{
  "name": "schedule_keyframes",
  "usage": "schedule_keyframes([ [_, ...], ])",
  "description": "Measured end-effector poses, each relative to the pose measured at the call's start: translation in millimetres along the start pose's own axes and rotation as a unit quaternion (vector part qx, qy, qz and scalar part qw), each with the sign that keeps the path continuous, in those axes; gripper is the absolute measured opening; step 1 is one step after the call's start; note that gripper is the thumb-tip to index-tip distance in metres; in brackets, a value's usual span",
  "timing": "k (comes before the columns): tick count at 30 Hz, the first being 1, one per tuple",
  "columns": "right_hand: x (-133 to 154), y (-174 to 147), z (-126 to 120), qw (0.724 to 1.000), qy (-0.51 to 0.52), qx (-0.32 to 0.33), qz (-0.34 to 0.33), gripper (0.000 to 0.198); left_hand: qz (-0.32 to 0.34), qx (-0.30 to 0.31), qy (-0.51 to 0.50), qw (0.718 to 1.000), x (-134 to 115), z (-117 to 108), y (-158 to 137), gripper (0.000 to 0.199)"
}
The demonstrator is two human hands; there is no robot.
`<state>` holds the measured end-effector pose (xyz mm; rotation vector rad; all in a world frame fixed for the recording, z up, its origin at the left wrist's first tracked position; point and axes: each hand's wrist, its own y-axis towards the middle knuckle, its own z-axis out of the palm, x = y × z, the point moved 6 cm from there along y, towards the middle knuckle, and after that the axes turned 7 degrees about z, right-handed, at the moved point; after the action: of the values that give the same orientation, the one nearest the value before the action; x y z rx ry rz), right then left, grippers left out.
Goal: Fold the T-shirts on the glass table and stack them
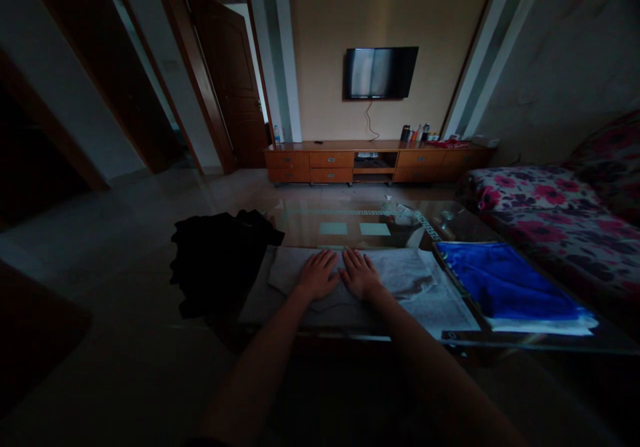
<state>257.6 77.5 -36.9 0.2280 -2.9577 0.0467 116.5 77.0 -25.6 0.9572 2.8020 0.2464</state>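
A folded grey cloth (pixel 400 272) lies on the glass coffee table (pixel 300 223) in front of me, on top of a wider grey layer of fabric (pixel 453 303). My left hand (pixel 319 275) rests flat on the folded cloth, fingers stretched forward. Close beside it, my right hand (pixel 359 273) presses flat on the same cloth with its fingers slightly spread. Neither hand grips anything. The dim light hides what kind of garment or towel the grey cloth is.
Dark black fabric (pixel 217 260) hangs over the table's left end. A folded blue cloth (pixel 505 280) lies at the right, near a flowered sofa (pixel 535 187). Glassware (pixel 400 213) stands at the table's far side. Beyond are a wooden TV cabinet (pixel 330 160) and a wall television (pixel 383 73).
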Motion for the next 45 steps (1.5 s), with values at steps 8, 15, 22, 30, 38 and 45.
schedule_keyframes([
  [8,16.7,1.6,-0.8,1.0,0.013,-0.004,-0.008,0.065,0.026,0.006,-0.005,1.0,-7.1,1.9,6.1,0.064],
  [15,-10.5,2.2,-1.0,0.999,0.032,0.001,0.018,0.076,-0.006,0.014,-0.007,1.0,12.3,-4.9,-5.2,0.064],
  [22,-56.1,-9.2,-12.5,0.998,-0.017,-0.035,0.048,0.074,-0.077,0.025,0.022,0.997,50.6,-11.2,-23.6,0.069],
  [30,-99.5,-24.7,-21.9,0.992,-0.069,-0.074,0.075,0.072,-0.128,0.005,0.085,0.988,79.1,-30.0,-43.3,0.07],
  [38,-114.2,-24.7,-25.1,0.992,-0.055,-0.004,0.118,0.08,-0.154,0.035,0.052,0.986,92.6,-30.1,-47.2,0.073],
  [45,-147.9,-34.3,-29.0,0.983,-0.072,-0.084,0.144,0.086,-0.162,0.019,0.082,0.983,107.4,-32.1,-55.2,0.075],
])
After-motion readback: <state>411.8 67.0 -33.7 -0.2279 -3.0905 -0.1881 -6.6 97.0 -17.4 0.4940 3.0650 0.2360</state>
